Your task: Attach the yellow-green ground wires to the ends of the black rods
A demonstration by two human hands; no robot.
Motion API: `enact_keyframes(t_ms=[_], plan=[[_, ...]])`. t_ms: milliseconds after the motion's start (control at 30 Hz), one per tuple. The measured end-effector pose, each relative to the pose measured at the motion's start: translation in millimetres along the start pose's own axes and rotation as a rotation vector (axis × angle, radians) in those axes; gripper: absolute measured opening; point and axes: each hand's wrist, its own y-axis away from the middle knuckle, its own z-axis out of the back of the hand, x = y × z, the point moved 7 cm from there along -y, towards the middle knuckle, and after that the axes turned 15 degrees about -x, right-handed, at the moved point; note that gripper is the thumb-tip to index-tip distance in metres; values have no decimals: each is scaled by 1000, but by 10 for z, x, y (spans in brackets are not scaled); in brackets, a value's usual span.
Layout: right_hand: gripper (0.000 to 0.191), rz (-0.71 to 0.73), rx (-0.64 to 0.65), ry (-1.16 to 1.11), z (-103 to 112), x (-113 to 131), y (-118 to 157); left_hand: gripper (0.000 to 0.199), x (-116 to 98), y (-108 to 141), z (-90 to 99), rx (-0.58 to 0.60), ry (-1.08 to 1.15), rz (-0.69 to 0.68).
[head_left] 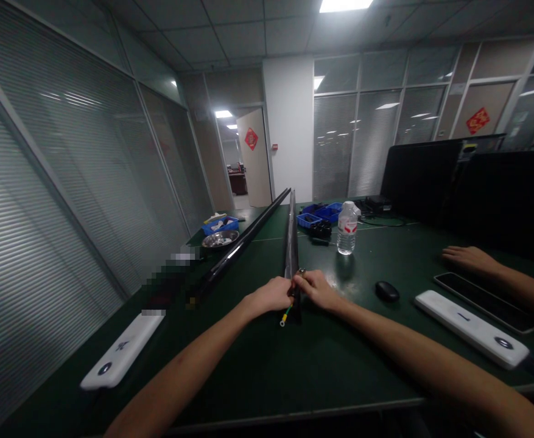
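A long dark profile [291,237] with a shiny face runs away from me along the green table. My left hand [273,295] is closed at its near end, fingers curled in. Across from it, my right hand [318,291] pinches at the same end, thumb and fingers together. A small metallic piece [301,272] shows just above the right fingertips. Below the fingers hangs a short green-and-yellow wire [286,316] ending in a ring terminal [282,323]. What exactly each hand grips is hidden by the fingers. A second long black profile [243,243] lies to the left.
Left are a metal bowl [220,239], a blue tray [209,230] and a white device [123,350]. Right are blue bins [310,220], a water bottle [346,228], a mouse [387,291], another white device [472,328], a phone-like slab [486,301] and another person's hand [472,260].
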Motion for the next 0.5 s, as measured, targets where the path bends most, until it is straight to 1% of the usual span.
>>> enact_keyframes(t_ms=[167,333,400,500], plan=[[46,87,-71,152,-36,128,76,17,-10,4,12,24,0,2],[39,155,-113,242,-26,243,103,19,0,-1,-8,33,36,-15],[39,151,-113,229,-10,248,90,18,27,-8,-18,33,48,-19],[41,115,-56,99,5,207,46,17,55,-18,-8,32,101,-51]])
